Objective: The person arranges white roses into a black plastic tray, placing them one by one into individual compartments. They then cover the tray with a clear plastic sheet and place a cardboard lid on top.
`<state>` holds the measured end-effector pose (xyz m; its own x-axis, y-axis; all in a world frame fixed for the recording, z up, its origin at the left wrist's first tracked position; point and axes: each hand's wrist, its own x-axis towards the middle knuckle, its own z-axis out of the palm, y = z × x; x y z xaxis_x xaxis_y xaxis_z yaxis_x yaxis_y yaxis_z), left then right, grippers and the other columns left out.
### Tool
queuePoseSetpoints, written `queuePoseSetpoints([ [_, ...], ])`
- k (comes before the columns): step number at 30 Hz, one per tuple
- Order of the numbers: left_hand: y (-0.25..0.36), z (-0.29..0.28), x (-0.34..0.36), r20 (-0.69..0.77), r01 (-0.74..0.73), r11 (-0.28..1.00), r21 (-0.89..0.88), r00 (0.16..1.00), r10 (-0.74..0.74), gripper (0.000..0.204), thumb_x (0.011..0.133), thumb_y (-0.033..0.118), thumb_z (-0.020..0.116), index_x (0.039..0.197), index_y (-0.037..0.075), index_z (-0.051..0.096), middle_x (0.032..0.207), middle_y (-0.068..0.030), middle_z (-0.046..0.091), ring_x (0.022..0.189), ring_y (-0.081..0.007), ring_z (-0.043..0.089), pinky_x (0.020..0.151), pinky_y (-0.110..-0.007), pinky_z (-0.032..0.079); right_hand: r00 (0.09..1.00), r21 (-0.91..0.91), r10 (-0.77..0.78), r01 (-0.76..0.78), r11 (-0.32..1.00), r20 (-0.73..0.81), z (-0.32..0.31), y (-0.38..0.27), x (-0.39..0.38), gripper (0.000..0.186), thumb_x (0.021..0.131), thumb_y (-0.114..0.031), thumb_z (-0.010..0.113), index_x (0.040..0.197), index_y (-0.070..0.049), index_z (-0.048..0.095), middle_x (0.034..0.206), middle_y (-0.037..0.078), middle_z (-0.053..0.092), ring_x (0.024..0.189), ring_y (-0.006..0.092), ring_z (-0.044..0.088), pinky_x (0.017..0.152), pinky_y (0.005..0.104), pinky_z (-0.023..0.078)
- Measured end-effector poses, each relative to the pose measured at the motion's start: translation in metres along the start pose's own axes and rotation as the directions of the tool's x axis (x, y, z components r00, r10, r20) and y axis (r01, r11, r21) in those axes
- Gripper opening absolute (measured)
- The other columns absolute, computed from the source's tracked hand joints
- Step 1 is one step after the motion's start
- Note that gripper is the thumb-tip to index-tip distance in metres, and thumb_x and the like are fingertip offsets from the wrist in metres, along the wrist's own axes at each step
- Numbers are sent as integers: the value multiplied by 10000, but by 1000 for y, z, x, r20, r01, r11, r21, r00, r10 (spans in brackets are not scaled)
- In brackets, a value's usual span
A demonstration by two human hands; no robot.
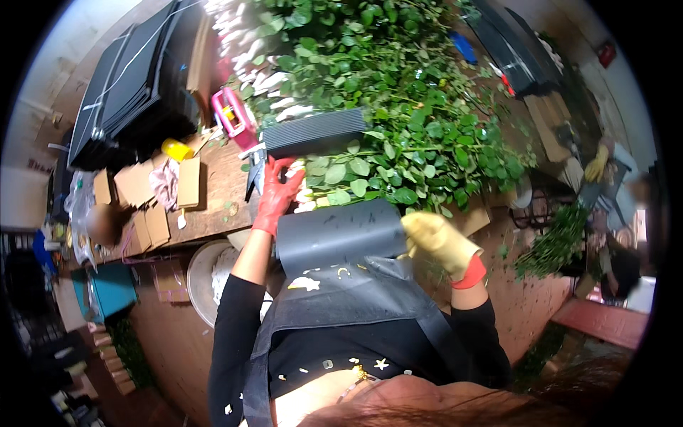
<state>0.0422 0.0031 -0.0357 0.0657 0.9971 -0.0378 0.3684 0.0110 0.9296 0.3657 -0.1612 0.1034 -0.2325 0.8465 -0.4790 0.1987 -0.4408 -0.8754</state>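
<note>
In a red glove, my left hand (279,186) rests at the pale rose heads (304,192) on the table, its fingers apart and curved. A black-handled metal tool (254,176), perhaps shears, lies just left of it. My right hand (437,242), in a yellow glove with a red cuff, is closed at the right edge of a curved black sheet (338,233); its fingertips are partly hidden. That sheet stands between my apron and the table edge. Beyond it, a ribbed black sheet (313,133) lies across leafy rose stems (420,167).
More leafy stems (363,64) cover the table's far side. At left are a stack of black sheets (131,78), a pink tape dispenser (233,117), a yellow roll (177,149) and cardboard pieces (188,183). A white bucket (201,285) stands below. Another person's gloved hand (596,165) shows far right.
</note>
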Motion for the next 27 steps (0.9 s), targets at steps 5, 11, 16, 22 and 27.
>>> queuePoseSetpoints([
  [5, -17, 10, 6, -12, -190, 981, -23, 982, 190, 385, 912, 184, 814, 1265, 100, 687, 1376, -120, 528, 1305, -247, 539, 1066, -359, 487, 884, 659, -424, 200, 725, 198, 3, -41, 69, 669, 1105, -455, 543, 1600, -32, 388, 1441, 223, 620, 1209, 249, 691, 994, 376, 584],
  [11, -25, 7, -5, -26, -141, 969, -201, 990, 139, 362, 962, 164, 755, 1312, 107, 681, 1410, -113, 541, 1284, -212, 558, 1057, -348, 494, 967, 40, -44, 35, 999, 252, 19, -131, 93, 243, 1075, -254, 642, 1218, -71, 714, 1110, 36, 758, 867, 72, 667, 713, 245, 548],
  [16, -24, 17, -6, -24, -120, 927, -355, 993, 120, 349, 1004, 146, 706, 1351, 112, 677, 1438, -107, 551, 1266, -183, 574, 1050, -339, 500, 868, -299, -282, 419, 857, 409, 3, -125, 116, 192, 1013, -234, 713, 1069, -52, 732, 1113, 72, 756, 915, 185, 715, 819, 341, 589],
  [22, -33, -14, -4, 85, -2, 945, -327, 996, 31, 314, 1034, 115, 663, 1346, 102, 696, 1417, -112, 609, 1210, -167, 622, 1012, -334, 521, 940, -904, -151, 336, 263, 305, 27, -69, 193, 260, 813, -305, 874, 912, -89, 769, 938, 128, 748, 881, 339, 736, 787, 445, 591],
  [27, 10, -71, -4, 252, -398, 810, 431, 915, 316, 241, 964, 122, 703, 1194, 62, 744, 1055, -99, 759, 1025, -282, 699, 939, -396, 535, 988, -963, -23, 154, 221, 152, 44, -71, 206, 323, 798, -350, 890, 951, -93, 767, 944, 126, 752, 923, 329, 764, 810, 445, 620],
])
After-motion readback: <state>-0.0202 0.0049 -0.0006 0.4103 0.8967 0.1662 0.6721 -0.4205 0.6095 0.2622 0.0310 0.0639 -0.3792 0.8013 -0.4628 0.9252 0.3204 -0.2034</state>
